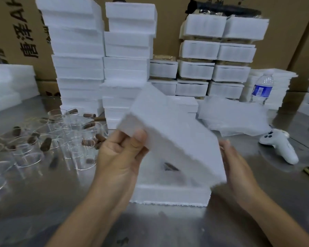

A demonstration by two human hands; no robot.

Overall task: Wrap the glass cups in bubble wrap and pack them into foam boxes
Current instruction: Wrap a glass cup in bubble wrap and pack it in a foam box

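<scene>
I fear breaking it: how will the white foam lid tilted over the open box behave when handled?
The white rectangular foam lid seems light and stiff: the left hand pinches one corner, yet it does not sag. Its ragged edge suggests it may crumble or snap if squeezed hard.

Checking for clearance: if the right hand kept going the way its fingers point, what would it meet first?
Probably the tilted foam lid, whose right edge sits just off the right hand's fingertips; should it pass behind, the bubble wrap pile.
</scene>
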